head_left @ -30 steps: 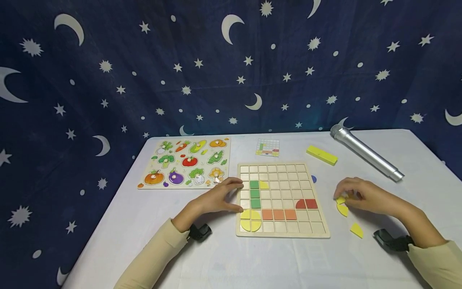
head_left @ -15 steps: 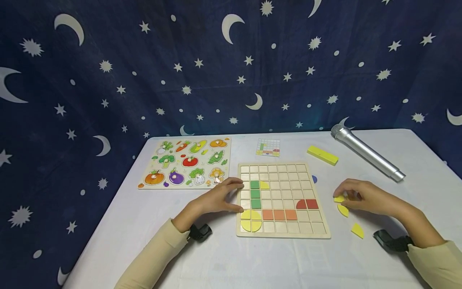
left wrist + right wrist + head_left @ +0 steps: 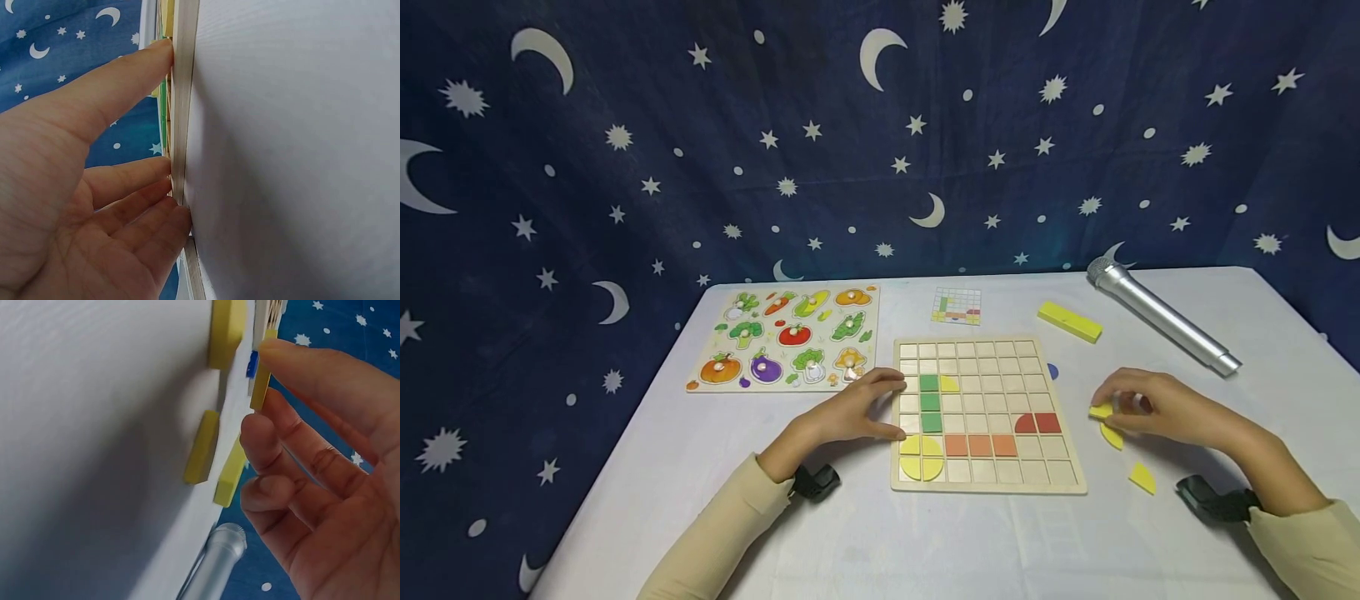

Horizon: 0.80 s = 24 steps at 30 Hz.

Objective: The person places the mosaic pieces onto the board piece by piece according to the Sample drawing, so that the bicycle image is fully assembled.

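A wooden grid board (image 3: 988, 489) lies on the white table, with green, orange, red and yellow tiles set in some squares. Along its left edge, my left hand (image 3: 855, 408) touches the rim with thumb and fingertips, fingers nearly straight; the left wrist view shows the fingertips against the board's side (image 3: 181, 112). To the right of the board, my right hand (image 3: 1153, 402) pinches a yellow quarter-circle tile (image 3: 263, 378) between thumb and finger, held above the table. Two loose yellow quarter-circle tiles lie below that hand, one close under it (image 3: 1112, 437) and another nearer the front (image 3: 1142, 478).
A vegetable puzzle board (image 3: 782, 340) lies at the back left. A small pattern card (image 3: 957, 307) sits behind the grid board. At the back right are a yellow block (image 3: 1070, 322) and a silver microphone (image 3: 1165, 317). A blue piece (image 3: 1052, 372) peeks out beside the board's right edge.
My right hand has shifted slightly left, carrying the yellow quarter-circle tile up and away from the tile beneath it. The left hand has stayed at the board's edge.
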Motion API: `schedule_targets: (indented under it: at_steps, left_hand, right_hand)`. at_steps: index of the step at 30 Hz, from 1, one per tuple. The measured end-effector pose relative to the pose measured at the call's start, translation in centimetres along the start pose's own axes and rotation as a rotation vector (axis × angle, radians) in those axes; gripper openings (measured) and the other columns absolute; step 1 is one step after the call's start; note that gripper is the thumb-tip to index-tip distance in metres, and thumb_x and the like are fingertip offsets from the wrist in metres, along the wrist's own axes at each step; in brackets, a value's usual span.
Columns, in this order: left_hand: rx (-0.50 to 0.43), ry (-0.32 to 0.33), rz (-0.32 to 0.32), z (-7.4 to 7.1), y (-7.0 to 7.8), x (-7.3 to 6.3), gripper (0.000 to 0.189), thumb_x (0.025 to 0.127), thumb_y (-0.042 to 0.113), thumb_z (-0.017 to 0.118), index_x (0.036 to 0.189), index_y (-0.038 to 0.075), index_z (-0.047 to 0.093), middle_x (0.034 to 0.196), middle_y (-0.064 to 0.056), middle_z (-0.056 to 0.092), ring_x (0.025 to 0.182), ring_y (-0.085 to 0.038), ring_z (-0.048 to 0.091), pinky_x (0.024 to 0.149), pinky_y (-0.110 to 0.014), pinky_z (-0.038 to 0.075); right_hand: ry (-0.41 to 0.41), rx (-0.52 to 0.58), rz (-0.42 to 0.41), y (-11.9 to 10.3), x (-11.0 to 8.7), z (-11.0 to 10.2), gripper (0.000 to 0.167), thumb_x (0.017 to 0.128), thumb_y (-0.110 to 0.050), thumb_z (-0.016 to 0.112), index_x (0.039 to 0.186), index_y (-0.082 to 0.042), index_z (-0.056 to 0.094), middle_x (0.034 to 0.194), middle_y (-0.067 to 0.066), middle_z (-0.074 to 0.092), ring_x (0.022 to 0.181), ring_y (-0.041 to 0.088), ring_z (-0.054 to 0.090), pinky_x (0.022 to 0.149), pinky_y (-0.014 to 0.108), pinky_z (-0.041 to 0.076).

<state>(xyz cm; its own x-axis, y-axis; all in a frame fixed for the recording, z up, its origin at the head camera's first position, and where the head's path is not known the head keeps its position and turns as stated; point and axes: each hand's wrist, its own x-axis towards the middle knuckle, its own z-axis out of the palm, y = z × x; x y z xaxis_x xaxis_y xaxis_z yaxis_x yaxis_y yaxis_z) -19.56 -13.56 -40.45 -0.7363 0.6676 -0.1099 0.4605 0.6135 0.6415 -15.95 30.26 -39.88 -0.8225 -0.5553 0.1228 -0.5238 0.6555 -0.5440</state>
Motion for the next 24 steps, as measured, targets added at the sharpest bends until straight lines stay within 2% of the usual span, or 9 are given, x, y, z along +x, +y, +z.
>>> schedule_targets:
  at_steps: [10, 20, 24]
  left_hand:
    - [-0.002, -0.001, -0.002, 0.0, 0.1, -0.1, 0.074, 0.082, 0.030, 0.080, 0.141, 0.001, 0.048, 0.149, -0.011, 0.038, 0.140, -0.028, 0.035, 0.115, -0.046, 0.029]
    - [-0.003, -0.002, -0.009, 0.0, 0.1, -0.1, 0.074, 0.082, 0.030, 0.080, 0.141, 0.001, 0.048, 0.149, -0.011, 0.038, 0.139, -0.027, 0.035, 0.115, -0.045, 0.029]
    - [-0.005, -0.003, -0.008, -0.1, 0.1, -0.1, 0.073, 0.082, 0.030, 0.080, 0.142, 0.001, 0.048, 0.150, -0.011, 0.038, 0.140, -0.027, 0.034, 0.115, -0.045, 0.029]
  right_hand:
    - [-0.068, 0.020, 0.003, -1.8, 0.5, 0.1, 0.025, 0.078, -0.007, 0.079, 0.098, -0.019, 0.069, 0.093, -0.010, 0.060, 0.072, 0.003, 0.046, 0.056, 0.020, 0.040]
    - [-0.104, 0.022, -0.012, -3.2, 0.8, 0.6, 0.023, 0.080, -0.009, 0.078, 0.099, -0.019, 0.069, 0.094, -0.010, 0.060, 0.073, 0.001, 0.047, 0.056, 0.020, 0.042]
    - [-0.143, 0.033, -0.021, -4.0, 1.1, 0.9, 0.021, 0.082, -0.012, 0.077, 0.101, -0.019, 0.070, 0.095, -0.009, 0.059, 0.074, 0.002, 0.048, 0.058, 0.020, 0.043]
